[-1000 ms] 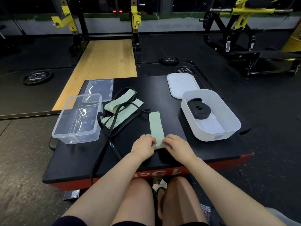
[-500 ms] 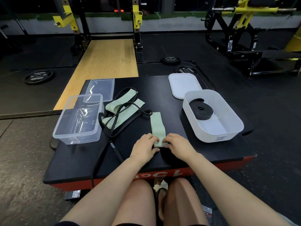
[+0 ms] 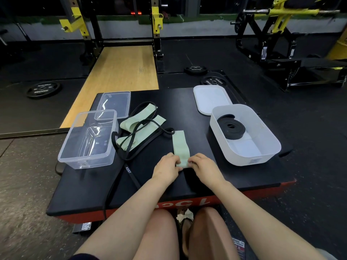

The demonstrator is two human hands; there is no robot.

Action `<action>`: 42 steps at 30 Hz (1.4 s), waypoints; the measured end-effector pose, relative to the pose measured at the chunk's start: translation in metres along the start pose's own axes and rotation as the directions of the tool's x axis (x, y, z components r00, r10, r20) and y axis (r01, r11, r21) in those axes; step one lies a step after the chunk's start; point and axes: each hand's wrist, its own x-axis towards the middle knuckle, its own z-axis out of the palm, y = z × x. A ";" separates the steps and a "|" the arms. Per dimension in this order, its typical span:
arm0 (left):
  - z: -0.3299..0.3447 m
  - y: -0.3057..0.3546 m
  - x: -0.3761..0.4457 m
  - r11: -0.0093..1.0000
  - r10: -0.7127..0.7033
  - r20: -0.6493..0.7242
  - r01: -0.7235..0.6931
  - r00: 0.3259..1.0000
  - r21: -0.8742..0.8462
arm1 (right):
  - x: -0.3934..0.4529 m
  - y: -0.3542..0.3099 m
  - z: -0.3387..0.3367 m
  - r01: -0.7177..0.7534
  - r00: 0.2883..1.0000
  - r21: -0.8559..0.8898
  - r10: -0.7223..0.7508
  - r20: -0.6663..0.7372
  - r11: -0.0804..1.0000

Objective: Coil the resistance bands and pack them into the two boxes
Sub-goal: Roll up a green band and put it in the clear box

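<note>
A light green flat band (image 3: 180, 145) lies lengthwise on the black platform (image 3: 234, 177). My left hand (image 3: 166, 167) and my right hand (image 3: 203, 166) pinch its near end, which is folded over into a small roll. Two more green bands (image 3: 131, 126) lie tangled with a long black band (image 3: 129, 149) left of centre. A clear box (image 3: 88, 137) stands at the left. A white box (image 3: 262, 151) at the right holds a coiled black band (image 3: 231, 128).
A clear lid (image 3: 114, 104) lies behind the clear box, a white lid (image 3: 210, 98) behind the white box. The black band's tail hangs over the platform's near edge. Weight plates (image 3: 43, 89) lie on the floor; racks stand behind. My knees are below the platform.
The near end of the green band has been rolled a little farther up; the flat part looks shorter. Both hands have shifted slightly forward with it.
</note>
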 end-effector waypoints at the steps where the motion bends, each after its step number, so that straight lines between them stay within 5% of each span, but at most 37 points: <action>1: 0.000 0.000 0.001 1.000 -0.017 0.007 0.017 1.000 -0.020 | -0.001 -0.001 0.002 -0.025 1.000 0.008 0.025 -0.015 1.000; 9: 0.005 0.000 0.002 0.985 -0.061 0.007 0.061 0.998 -0.159 | 0.005 -0.006 0.001 -0.286 0.953 0.312 0.303 -0.005 0.906; 28: 0.005 -0.001 -0.001 0.998 -0.016 -0.005 0.016 1.000 -0.058 | 0.016 -0.002 -0.003 -0.247 0.969 0.303 0.228 0.099 0.920; 34: 0.001 -0.002 0.004 0.990 -0.070 -0.013 0.068 0.997 -0.124 | 0.009 -0.005 0.005 -0.011 0.999 0.115 0.016 -0.043 0.993; 42: -0.001 -0.004 0.004 0.956 -0.132 0.038 0.137 0.991 -0.259 | 0.003 0.000 0.005 0.125 0.992 0.016 -0.126 0.026 0.992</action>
